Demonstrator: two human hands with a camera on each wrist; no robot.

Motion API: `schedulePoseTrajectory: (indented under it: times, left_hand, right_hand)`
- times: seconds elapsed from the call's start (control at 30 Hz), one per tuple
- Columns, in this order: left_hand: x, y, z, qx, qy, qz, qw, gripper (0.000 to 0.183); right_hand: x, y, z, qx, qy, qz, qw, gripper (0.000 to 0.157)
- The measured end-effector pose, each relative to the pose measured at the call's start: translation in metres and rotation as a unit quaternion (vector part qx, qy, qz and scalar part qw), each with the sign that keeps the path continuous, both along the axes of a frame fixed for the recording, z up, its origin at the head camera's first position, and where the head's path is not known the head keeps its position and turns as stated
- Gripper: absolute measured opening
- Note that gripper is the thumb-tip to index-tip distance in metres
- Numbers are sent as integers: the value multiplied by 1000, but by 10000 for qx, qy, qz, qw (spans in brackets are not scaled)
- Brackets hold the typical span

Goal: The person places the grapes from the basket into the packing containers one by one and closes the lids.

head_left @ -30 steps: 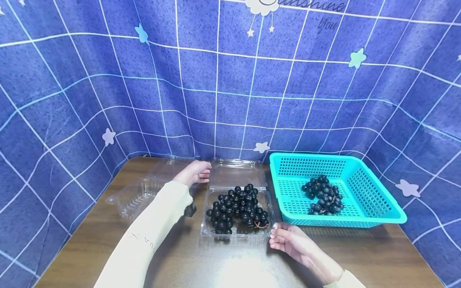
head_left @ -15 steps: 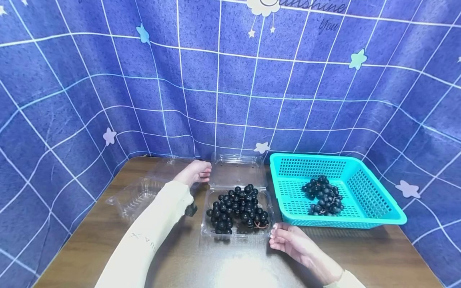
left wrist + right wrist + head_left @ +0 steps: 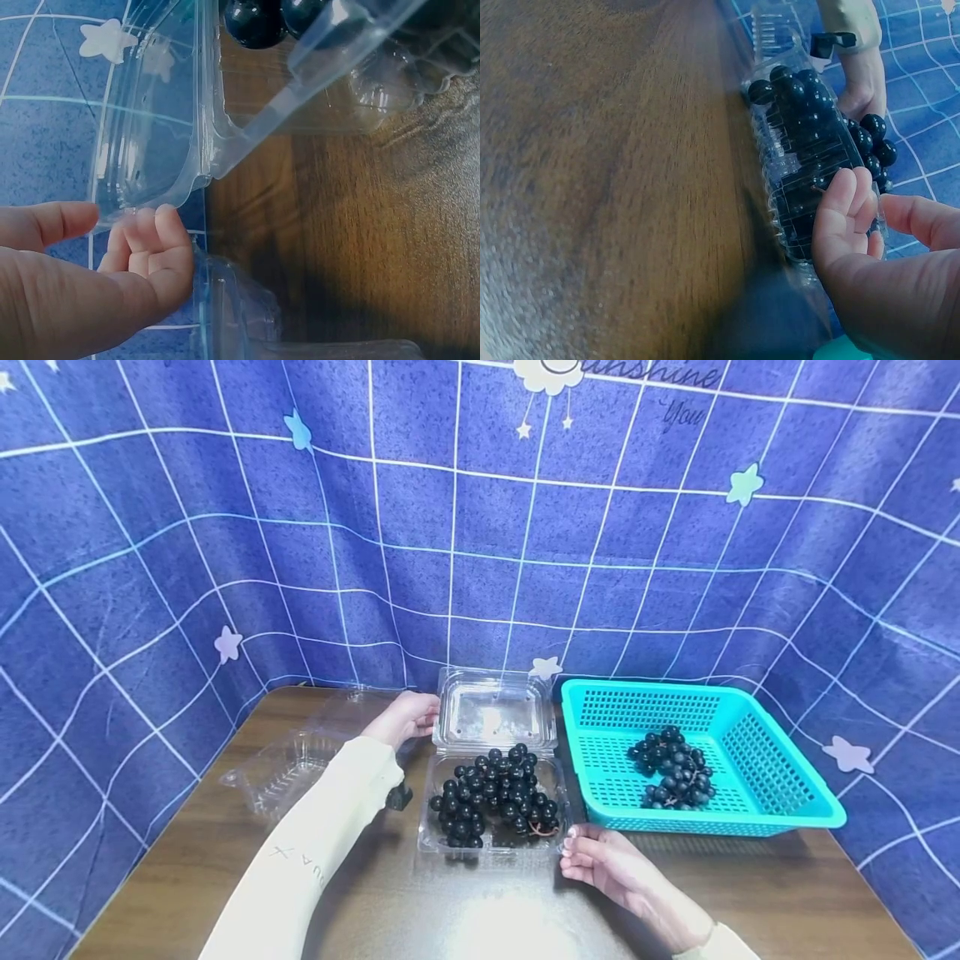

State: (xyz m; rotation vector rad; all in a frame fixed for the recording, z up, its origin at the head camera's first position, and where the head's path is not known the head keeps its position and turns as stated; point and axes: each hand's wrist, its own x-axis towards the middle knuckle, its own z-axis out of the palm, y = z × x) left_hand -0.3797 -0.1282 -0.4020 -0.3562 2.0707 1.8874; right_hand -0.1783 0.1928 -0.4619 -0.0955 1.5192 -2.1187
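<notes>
A clear plastic clamshell container (image 3: 491, 843) stands on the table, its base filled with dark grapes (image 3: 487, 793) and its hinged lid (image 3: 495, 714) tilted up at the back. My left hand (image 3: 405, 718) holds the lid's left edge. In the left wrist view, that hand's curled fingertips (image 3: 169, 217) meet the lid corner, with the thumb on the other side. At the front right corner of the base, my right hand (image 3: 611, 868) pinches the rim between thumb and fingers. The right wrist view shows the right hand (image 3: 877, 255) on the container's end, grapes rising above the rim.
A turquoise basket (image 3: 712, 822) with a smaller bunch of grapes (image 3: 675, 768) stands at the right. Another clear clamshell (image 3: 288, 772) lies open at the left, partly behind my left sleeve (image 3: 300, 860). A blue curtain (image 3: 480, 527) hangs behind the table (image 3: 420, 910).
The lid has swung up from lying back to a steeper tilt, with my left hand at its edge. My right hand and the grapes have stayed put.
</notes>
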Motion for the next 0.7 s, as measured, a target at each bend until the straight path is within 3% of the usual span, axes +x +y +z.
schedulePoseTrajectory:
  times: [0.23,0.7]
  left_hand:
    - [-2,2,3,112,5,178,9998,4]
    - [-1,5,16,95,171,82,9998,18]
  right_hand:
    - [0,0,-2,-35,-67,-22,10000,10]
    - [-1,0,-2,-73,-96,7,9999,7]
